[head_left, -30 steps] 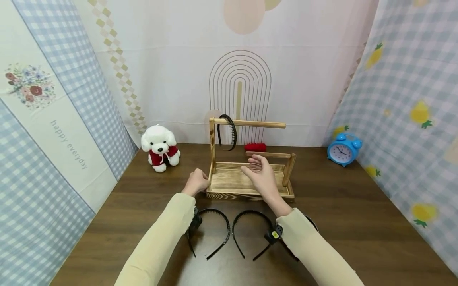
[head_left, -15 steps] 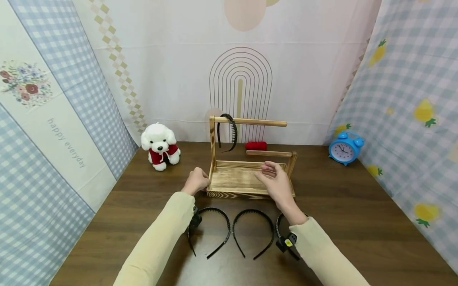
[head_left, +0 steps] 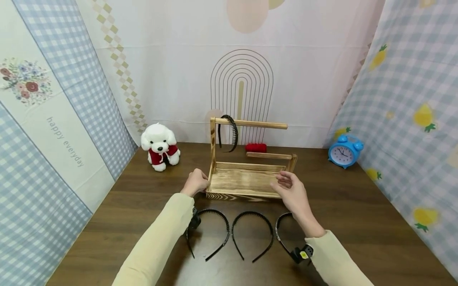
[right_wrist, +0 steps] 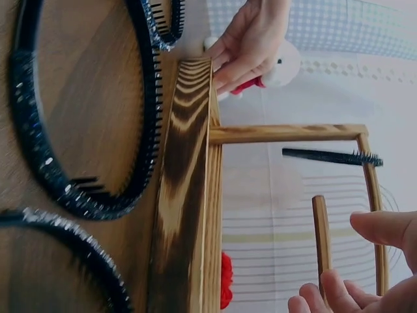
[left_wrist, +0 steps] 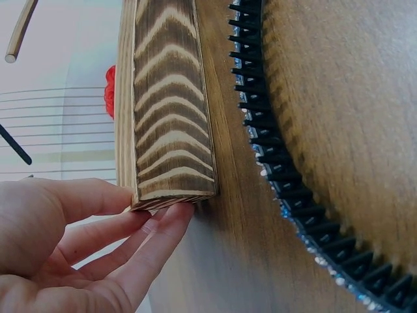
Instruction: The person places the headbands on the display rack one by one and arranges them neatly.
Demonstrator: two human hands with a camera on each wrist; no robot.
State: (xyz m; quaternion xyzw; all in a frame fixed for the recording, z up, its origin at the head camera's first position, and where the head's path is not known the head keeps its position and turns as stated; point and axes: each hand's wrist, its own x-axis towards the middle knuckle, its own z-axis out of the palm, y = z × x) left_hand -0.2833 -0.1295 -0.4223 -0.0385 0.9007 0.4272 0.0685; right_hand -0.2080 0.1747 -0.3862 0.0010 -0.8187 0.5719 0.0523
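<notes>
A wooden headband stand (head_left: 247, 182) has a tray base, a tall upper bar and a shorter lower bar. One black toothed headband (head_left: 234, 133) hangs from the upper bar, near its post. At the tray's left end my left hand (head_left: 196, 182) pinches the rim; in the left wrist view its thumb is over the top edge and its fingers lie against the end wall. My right hand (head_left: 292, 192) hovers at the tray's right front corner, fingers loosely bent and holding nothing. In the right wrist view the thumb and fingers (right_wrist: 335, 297) are spread apart.
On the table in front lie a left headband (head_left: 226, 222), a middle headband (head_left: 252, 213) and a right headband (head_left: 278, 234), partly under my right wrist. A plush dog (head_left: 159, 147) sits back left, a blue alarm clock (head_left: 343, 153) back right, and a red bundle (head_left: 256, 147) behind the stand.
My right hand has moved right and toward me, from over the tray near the lower bar to its right front corner. The left hand has stayed at the tray's left end.
</notes>
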